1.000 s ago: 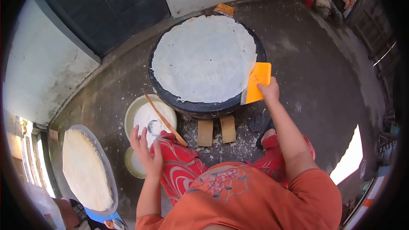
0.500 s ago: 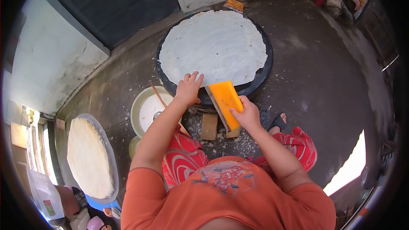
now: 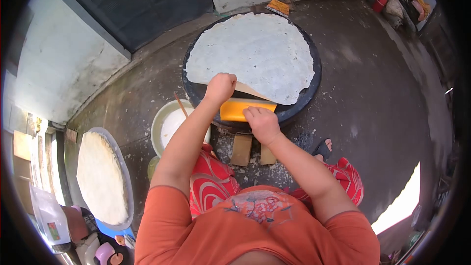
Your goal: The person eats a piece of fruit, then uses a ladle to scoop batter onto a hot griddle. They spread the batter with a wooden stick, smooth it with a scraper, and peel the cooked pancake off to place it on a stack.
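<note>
A very large, thin round pancake (image 3: 250,54) covers most of a black round griddle (image 3: 314,76). My left hand (image 3: 222,87) is closed on its near edge, which is lifted and folded up off the griddle. My right hand (image 3: 263,123) grips a wide yellow scraper (image 3: 234,110), held crosswise at the near rim of the griddle, its blade side towards the raised edge. Part of the scraper is hidden by my right fingers.
Left of the griddle stands a bowl of white batter (image 3: 171,125) with a wooden stick (image 3: 180,104) in it. A stack of pancakes (image 3: 102,179) lies further left. Two bricks (image 3: 242,150) (image 3: 268,155) sit before the griddle. Another yellow scraper (image 3: 278,6) lies behind it.
My left hand has closed on the pancake's near edge and raised it. The scraper has turned from slanting lengthwise to crosswise, and my right hand has shifted left.
</note>
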A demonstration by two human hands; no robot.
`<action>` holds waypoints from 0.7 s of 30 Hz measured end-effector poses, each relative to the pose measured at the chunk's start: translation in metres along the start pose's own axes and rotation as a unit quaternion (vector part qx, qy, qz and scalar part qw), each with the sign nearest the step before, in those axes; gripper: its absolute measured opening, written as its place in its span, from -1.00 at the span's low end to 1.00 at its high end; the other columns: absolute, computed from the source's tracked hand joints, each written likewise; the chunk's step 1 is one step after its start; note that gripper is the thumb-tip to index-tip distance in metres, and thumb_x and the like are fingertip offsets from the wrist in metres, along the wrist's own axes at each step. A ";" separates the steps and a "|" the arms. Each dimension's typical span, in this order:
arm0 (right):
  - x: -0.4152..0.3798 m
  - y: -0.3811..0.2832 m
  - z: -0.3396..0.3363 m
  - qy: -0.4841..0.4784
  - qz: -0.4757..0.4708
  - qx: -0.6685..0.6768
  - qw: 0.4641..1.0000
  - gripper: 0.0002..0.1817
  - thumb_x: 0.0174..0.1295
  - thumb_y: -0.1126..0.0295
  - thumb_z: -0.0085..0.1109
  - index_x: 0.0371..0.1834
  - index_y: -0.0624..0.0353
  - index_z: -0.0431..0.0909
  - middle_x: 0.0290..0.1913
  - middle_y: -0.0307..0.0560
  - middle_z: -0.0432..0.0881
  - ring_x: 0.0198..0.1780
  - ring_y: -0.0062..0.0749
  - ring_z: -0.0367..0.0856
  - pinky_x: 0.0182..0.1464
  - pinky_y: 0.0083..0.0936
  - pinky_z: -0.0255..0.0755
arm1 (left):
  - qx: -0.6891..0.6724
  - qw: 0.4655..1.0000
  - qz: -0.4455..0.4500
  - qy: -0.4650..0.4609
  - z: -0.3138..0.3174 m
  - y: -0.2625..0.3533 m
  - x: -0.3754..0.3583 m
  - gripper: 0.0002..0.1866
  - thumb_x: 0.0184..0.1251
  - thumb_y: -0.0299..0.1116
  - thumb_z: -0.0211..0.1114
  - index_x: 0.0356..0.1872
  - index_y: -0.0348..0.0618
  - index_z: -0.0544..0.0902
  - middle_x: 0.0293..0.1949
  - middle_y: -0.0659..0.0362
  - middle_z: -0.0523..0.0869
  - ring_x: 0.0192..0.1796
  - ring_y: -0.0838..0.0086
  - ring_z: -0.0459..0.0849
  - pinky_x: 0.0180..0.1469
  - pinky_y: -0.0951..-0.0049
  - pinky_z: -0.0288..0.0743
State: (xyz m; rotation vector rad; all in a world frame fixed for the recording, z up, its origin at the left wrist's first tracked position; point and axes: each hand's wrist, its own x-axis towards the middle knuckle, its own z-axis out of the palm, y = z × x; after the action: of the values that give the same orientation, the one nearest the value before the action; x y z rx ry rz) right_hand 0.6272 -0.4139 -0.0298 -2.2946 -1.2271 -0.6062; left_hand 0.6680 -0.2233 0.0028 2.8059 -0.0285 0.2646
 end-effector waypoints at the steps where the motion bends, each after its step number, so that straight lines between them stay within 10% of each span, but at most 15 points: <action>1: 0.006 0.007 0.002 -0.007 0.027 -0.023 0.999 -0.86 -0.11 0.41 0.02 -0.43 0.11 0.43 -0.44 -0.17 0.45 -0.37 -0.36 0.51 -0.33 -0.48 0.43 | 0.003 1.000 0.015 0.012 -0.005 0.002 0.006 -0.89 0.06 -0.42 0.16 -0.45 -0.21 0.61 -0.44 -0.03 0.62 -0.29 0.08 0.57 -0.22 0.21 0.45; 17: 0.019 0.099 -0.009 0.051 0.156 -0.105 0.981 -0.81 -0.10 0.51 0.01 -0.36 0.11 0.49 -0.43 -0.12 0.52 -0.35 -0.24 0.55 -0.30 -0.36 0.45 | -0.002 0.953 0.167 0.254 -0.092 0.046 0.024 -0.92 0.01 -0.55 0.21 -0.41 -0.22 0.56 -0.38 0.10 0.60 -0.23 0.21 0.54 -0.19 0.31 0.45; 21: -0.002 0.077 -0.055 -0.082 0.094 -0.040 0.991 -0.76 -0.08 0.52 0.01 -0.29 0.06 0.51 -0.35 -0.15 0.55 -0.31 -0.25 0.54 -0.30 -0.36 0.40 | -0.003 0.953 0.158 0.258 -0.074 0.036 -0.013 -0.88 -0.01 -0.57 0.22 -0.38 -0.24 0.57 -0.29 0.06 0.59 -0.16 0.18 0.55 -0.13 0.31 0.45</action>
State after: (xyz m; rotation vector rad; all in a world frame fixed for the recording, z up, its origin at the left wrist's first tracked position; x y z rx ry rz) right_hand 0.6826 -0.4848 -0.0020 -2.5335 -1.0583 -0.4143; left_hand 0.6404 -0.2341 0.0804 2.6255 -0.3576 1.0574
